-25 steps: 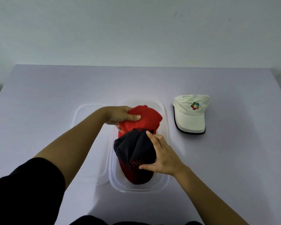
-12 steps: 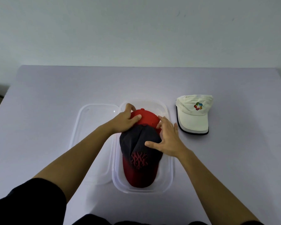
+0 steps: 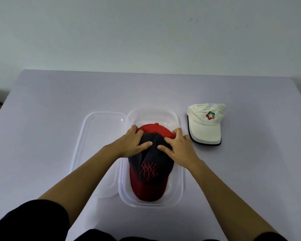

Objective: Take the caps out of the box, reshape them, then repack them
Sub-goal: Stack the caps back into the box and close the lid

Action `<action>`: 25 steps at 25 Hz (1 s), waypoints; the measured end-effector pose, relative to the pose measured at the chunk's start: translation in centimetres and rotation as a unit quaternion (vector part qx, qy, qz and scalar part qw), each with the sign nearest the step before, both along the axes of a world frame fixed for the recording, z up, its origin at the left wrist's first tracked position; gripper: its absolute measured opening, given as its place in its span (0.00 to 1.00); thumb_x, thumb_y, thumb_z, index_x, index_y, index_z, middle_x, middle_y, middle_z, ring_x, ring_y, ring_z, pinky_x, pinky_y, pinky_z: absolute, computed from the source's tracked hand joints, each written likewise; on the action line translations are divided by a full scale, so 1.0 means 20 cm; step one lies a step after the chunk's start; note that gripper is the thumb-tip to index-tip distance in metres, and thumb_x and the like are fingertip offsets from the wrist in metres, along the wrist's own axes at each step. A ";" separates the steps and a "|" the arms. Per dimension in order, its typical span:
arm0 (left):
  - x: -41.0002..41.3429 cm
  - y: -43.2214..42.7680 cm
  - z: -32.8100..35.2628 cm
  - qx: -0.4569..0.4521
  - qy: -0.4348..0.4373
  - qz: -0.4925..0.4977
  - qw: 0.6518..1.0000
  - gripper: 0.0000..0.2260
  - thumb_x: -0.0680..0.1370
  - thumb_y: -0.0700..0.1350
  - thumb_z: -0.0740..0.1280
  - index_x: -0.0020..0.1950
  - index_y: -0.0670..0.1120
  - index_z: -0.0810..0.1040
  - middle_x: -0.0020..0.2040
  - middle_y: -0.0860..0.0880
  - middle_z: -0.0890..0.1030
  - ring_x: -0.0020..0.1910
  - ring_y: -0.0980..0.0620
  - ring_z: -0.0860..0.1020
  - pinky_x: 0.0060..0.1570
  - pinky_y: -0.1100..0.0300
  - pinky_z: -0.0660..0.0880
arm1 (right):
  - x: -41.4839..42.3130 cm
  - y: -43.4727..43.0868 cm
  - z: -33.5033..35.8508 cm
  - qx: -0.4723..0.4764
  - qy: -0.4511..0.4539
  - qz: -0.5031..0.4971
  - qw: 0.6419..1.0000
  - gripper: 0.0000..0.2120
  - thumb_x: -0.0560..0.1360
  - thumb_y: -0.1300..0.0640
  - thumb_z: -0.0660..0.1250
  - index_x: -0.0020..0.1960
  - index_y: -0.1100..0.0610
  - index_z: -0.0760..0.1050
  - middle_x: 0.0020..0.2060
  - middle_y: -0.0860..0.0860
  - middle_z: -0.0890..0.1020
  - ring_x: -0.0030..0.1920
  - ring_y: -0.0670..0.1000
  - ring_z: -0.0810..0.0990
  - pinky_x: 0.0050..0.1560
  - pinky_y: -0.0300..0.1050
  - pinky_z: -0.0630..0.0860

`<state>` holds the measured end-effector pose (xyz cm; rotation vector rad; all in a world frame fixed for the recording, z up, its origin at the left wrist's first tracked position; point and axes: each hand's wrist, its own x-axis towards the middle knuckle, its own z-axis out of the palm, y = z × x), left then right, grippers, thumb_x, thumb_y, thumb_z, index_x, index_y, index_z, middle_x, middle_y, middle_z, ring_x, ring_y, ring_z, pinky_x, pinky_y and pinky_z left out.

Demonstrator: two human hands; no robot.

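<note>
Black sleeve: at the bottom left of the frame, closest to us.
See-through plastic box: in the lower middle of the frame, with two caps inside it.
Dark cloth cap with a red brim and red stitched sign: lies in the box, brim toward us.
Left hand: fingers spread, lying on the dark cap's top, tips reaching the red cap.
Right hand: fingers spread flat on the dark cap's other side.
Plain red cloth cap: in the box too, peeking out behind the dark cap.
Step, I think: packing the dark cap snug against the red one.
How to do it well: push softly with both hands the same, so the round top does not get squashed.
See-through plastic lid: flat, touching the box's left side.
White cap with a colourful badge: outside the box, middle right, still waiting to be packed.
Pale purple-grey table: smooth and flat.
Pale bare wall: fills the top of the frame.
</note>
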<state>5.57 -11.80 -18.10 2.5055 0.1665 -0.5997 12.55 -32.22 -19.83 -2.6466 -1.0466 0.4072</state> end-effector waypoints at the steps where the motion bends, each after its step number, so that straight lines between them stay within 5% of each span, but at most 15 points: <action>1: -0.01 -0.02 0.00 0.032 -0.017 0.005 0.999 0.21 0.77 0.64 0.55 0.52 0.46 0.69 0.53 0.48 0.67 0.48 0.49 0.71 0.56 0.55 0.70 | 0.00 0.00 0.00 0.002 -0.009 -0.015 1.000 0.38 0.69 0.27 0.37 0.47 0.52 0.75 0.50 0.52 0.69 0.55 0.53 0.70 0.50 0.45 0.60; 5: -0.05 -0.08 -0.01 0.137 -0.066 0.036 0.988 0.28 0.76 0.67 0.47 0.49 0.44 0.70 0.48 0.46 0.68 0.45 0.47 0.70 0.57 0.55 0.67 | -0.02 0.05 -0.03 0.019 -0.008 -0.078 0.997 0.30 0.74 0.37 0.41 0.51 0.53 0.76 0.56 0.52 0.76 0.54 0.54 0.76 0.48 0.46 0.55; 10: -0.09 -0.09 -0.08 0.168 -0.072 0.010 0.983 0.41 0.68 0.73 0.33 0.58 0.45 0.69 0.56 0.44 0.73 0.57 0.45 0.72 0.68 0.51 0.61 | 0.02 0.02 0.01 -0.023 0.022 -0.022 0.999 0.19 0.80 0.44 0.50 0.55 0.52 0.75 0.62 0.50 0.72 0.59 0.51 0.72 0.56 0.50 0.58; 15: -0.08 -0.05 -0.12 0.121 -0.058 -0.002 0.991 0.41 0.69 0.72 0.31 0.70 0.51 0.59 0.73 0.43 0.64 0.73 0.45 0.63 0.73 0.44 0.48 | -0.01 -0.04 0.02 0.017 0.083 -0.008 0.996 0.27 0.74 0.35 0.49 0.62 0.52 0.68 0.69 0.52 0.64 0.69 0.53 0.65 0.68 0.52 0.58; 19: -0.05 -0.08 -0.01 0.056 -0.101 0.066 0.991 0.33 0.74 0.67 0.40 0.75 0.53 0.55 0.78 0.44 0.51 0.78 0.47 0.50 0.74 0.46 0.43 | -0.15 -0.05 -0.03 0.150 0.119 -0.203 0.960 0.33 0.77 0.39 0.52 0.75 0.55 0.50 0.76 0.54 0.49 0.76 0.53 0.49 0.74 0.50 0.50; 22: 0.11 -0.14 0.11 -0.031 -0.185 0.137 0.973 0.27 0.80 0.60 0.49 0.75 0.48 0.57 0.78 0.48 0.55 0.77 0.51 0.53 0.74 0.53 0.51 | -0.20 -0.03 -0.04 0.183 0.242 -0.298 0.905 0.30 0.80 0.56 0.55 0.76 0.54 0.43 0.74 0.55 0.59 0.72 0.55 0.63 0.69 0.45 0.61; 25: 0.41 -0.22 0.17 -0.054 -0.209 0.104 0.971 0.25 0.81 0.51 0.56 0.76 0.44 0.56 0.76 0.47 0.61 0.75 0.50 0.60 0.70 0.62 0.55 | -0.19 -0.05 -0.05 0.149 0.219 -0.290 0.920 0.33 0.77 0.66 0.57 0.76 0.54 0.44 0.67 0.56 0.72 0.60 0.55 0.76 0.60 0.44 0.71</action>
